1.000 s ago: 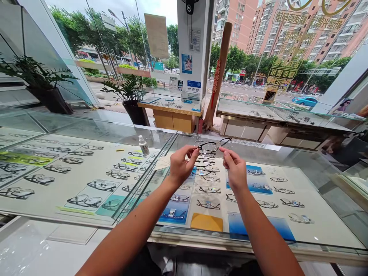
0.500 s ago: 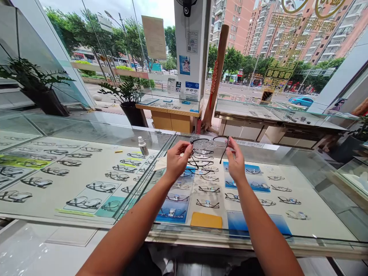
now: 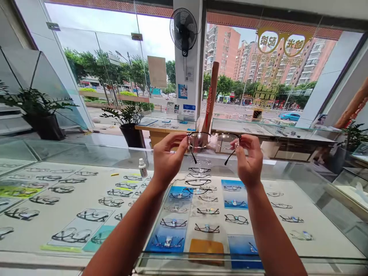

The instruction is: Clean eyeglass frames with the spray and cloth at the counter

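Note:
I hold a pair of dark-framed glasses (image 3: pixel 213 141) up in front of me, level, lenses facing away and both temple arms hanging down. My left hand (image 3: pixel 166 159) pinches the left end of the frame. My right hand (image 3: pixel 249 161) pinches the right end. Both hands are raised above a glass display counter (image 3: pixel 86 153) whose case holds several rows of spectacle frames (image 3: pixel 198 181) on white and blue cards.
A small white bottle (image 3: pixel 142 168) stands on the counter glass left of my hands. Potted plants (image 3: pixel 129 120) stand beyond the counter. A wall fan (image 3: pixel 183 30) hangs on the pillar ahead. More glass counters (image 3: pixel 258 128) line the shop window.
Both hands have lifted the glasses higher and turned them level and square to me. The view has tilted up, showing the fan and more window.

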Demonstrator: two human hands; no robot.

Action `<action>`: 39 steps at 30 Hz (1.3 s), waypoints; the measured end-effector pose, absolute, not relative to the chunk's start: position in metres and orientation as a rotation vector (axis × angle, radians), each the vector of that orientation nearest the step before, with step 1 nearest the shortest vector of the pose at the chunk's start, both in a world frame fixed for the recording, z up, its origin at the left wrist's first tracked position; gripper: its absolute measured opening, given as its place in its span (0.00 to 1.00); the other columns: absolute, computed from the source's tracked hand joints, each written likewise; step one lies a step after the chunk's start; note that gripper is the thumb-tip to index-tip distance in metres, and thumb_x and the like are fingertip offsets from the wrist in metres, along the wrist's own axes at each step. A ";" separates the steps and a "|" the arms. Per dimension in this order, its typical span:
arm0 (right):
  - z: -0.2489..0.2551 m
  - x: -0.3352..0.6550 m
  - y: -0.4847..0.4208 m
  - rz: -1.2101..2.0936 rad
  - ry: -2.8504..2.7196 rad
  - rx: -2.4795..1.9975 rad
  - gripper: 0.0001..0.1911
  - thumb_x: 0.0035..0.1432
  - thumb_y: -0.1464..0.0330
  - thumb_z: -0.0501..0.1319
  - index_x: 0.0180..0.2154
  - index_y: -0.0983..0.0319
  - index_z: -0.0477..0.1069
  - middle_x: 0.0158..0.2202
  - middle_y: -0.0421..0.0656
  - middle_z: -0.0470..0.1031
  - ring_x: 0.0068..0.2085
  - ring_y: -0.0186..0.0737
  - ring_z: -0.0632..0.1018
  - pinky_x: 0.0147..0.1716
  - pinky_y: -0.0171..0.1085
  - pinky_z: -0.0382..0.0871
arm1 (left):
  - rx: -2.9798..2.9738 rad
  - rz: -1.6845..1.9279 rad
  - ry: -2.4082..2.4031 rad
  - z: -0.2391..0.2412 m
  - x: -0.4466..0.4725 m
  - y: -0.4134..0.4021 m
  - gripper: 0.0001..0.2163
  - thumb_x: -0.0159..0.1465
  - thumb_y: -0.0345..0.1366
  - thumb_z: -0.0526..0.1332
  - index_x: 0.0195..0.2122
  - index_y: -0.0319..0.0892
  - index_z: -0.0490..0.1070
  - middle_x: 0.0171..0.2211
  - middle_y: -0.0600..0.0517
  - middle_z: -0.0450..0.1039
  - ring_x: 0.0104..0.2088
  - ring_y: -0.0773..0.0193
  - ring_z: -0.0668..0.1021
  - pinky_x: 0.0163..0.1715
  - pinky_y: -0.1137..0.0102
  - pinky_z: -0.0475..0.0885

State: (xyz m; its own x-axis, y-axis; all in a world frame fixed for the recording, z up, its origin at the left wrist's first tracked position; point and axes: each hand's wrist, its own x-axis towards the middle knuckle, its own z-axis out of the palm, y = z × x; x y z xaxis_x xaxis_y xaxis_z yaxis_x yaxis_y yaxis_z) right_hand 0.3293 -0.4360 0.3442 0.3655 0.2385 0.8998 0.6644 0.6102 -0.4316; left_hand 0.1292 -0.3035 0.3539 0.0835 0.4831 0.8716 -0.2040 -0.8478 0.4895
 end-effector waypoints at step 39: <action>0.364 0.311 -0.452 -0.569 -1.080 -1.079 0.06 0.70 0.66 0.65 0.47 0.56 0.80 0.41 0.42 0.82 0.40 0.42 0.83 0.39 0.42 0.80 | 1.978 1.956 0.441 0.371 0.136 -0.310 0.06 0.68 0.36 0.69 0.45 0.46 0.83 0.36 0.52 0.85 0.34 0.64 0.85 0.30 0.73 0.79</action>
